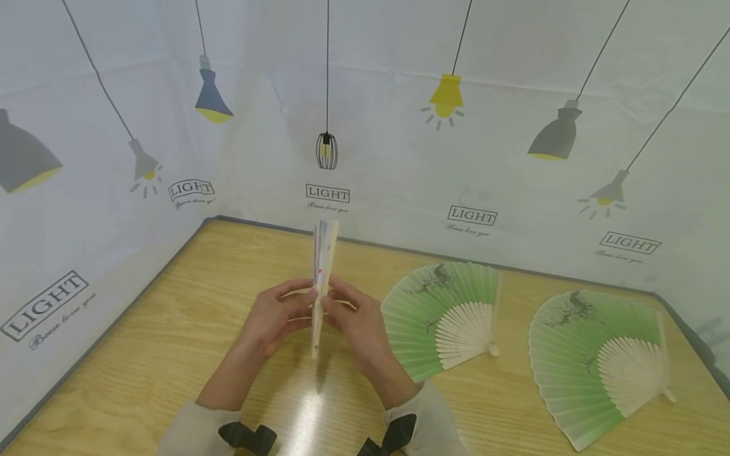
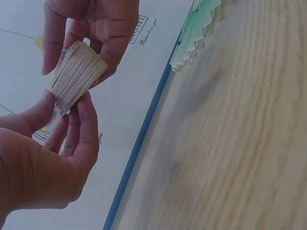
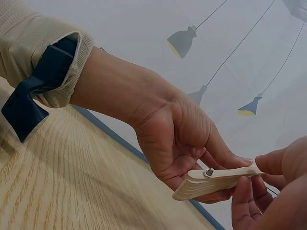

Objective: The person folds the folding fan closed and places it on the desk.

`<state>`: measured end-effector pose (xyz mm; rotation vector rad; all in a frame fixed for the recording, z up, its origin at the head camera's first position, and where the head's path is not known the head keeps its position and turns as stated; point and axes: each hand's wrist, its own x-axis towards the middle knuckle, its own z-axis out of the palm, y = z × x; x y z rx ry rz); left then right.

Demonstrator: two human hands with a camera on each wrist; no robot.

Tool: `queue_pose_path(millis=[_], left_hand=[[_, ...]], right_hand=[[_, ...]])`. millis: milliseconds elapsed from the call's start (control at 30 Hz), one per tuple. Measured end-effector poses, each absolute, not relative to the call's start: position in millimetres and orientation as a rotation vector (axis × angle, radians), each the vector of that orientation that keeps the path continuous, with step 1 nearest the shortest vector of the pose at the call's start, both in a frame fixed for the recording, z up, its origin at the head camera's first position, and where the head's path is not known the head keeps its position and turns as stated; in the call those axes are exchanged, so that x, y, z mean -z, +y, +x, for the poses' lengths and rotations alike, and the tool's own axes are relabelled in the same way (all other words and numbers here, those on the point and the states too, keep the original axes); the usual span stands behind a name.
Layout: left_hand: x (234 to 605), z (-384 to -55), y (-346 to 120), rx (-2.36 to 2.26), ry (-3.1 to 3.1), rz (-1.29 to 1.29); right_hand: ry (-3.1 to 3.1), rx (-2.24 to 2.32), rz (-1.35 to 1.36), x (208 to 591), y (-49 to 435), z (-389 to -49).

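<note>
In the head view I hold a folded fan (image 1: 324,256) between my two hands, above the wooden table (image 1: 171,316) and in line with the middle of its far edge; its long axis runs from the narrow rib end on my side up toward that edge. Neither hand is nearer: my left hand (image 1: 279,313) pinches it from the left and my right hand (image 1: 359,320) from the right, thumbs close together where ribs meet leaf. One open green fan (image 1: 419,304) lies to the right, by the far edge, and a second green fan (image 1: 595,354) lies toward the far right corner. In the left wrist view the pale ribs (image 2: 79,79) sit stacked in a slight wedge, my left thumb on one side and my fingertips on the other, the gap no wider than the stack. In the right wrist view the rivet (image 3: 208,173) shows at the rib end, clear of my left hand, while my right fingers curl behind the ribs, gripping them.
</note>
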<state>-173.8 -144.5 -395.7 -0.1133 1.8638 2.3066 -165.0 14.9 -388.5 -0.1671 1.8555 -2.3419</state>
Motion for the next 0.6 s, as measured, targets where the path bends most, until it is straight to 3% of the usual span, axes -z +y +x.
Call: queue_pose_path(millis=[600], left_hand=[[399.6,-176.5,-144.8,-2.308,1.878,-0.126]], right_hand=[[1.835,2.358,-0.203,388.5,14.5,-164.6]])
